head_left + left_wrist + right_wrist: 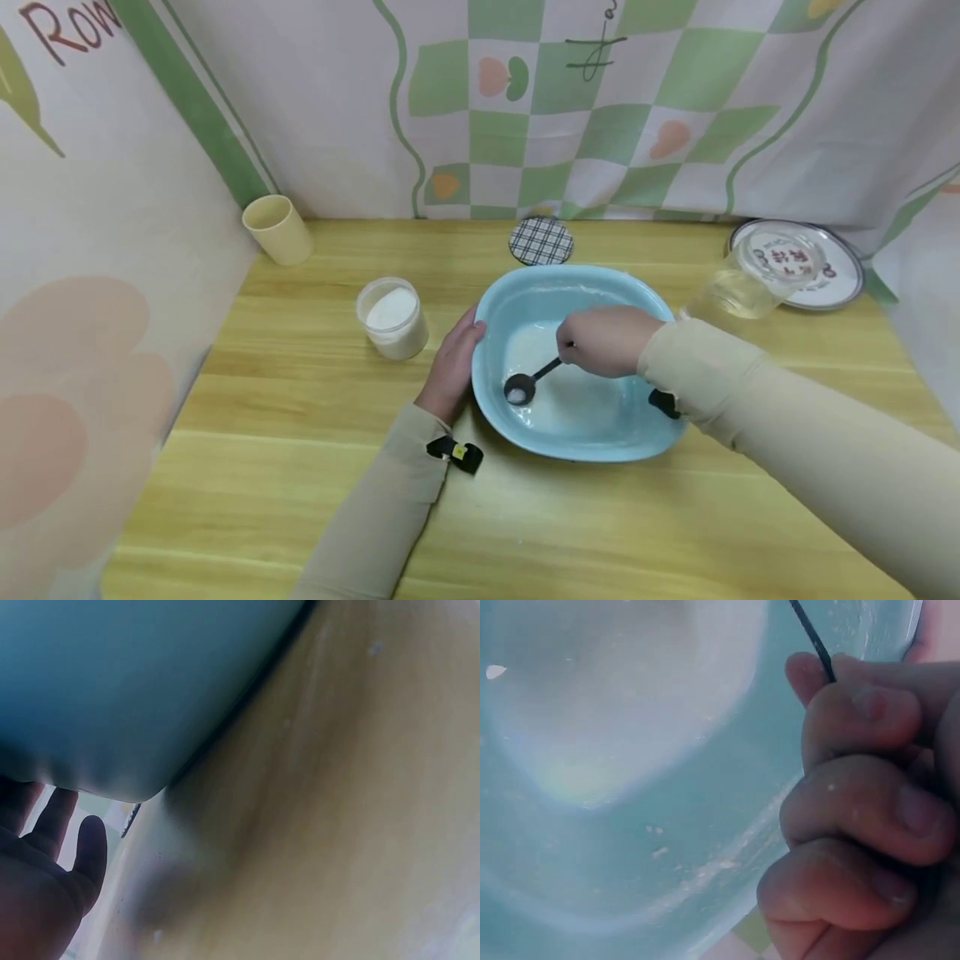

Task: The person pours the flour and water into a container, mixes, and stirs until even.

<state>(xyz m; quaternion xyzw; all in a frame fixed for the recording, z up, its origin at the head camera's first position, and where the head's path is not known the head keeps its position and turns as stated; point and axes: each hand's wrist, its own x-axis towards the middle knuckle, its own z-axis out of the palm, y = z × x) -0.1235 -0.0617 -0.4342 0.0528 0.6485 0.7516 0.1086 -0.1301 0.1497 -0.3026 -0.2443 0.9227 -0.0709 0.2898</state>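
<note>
My right hand (607,340) grips the thin handle of a black measuring spoon (520,388) over a light blue basin (652,292). A little white powder lies in the spoon's bowl. Whitish liquid (630,697) covers the basin floor, with white specks on its inner wall. My left hand (452,367) touches the basin's outer left side; the left wrist view shows its fingers (91,847) fairly straight, the little finger apart from the wall. Just left of the basin stands a clear jar (401,337) of white powder without a lid.
At the back left corner stands a yellow cup (279,229). Behind the basin lies a round checked coaster (541,241). A clear glass vessel with pale yellow liquid (735,293) stands at the right, beside a patterned plate (840,279). Printed cloth (337,108) hangs along the back.
</note>
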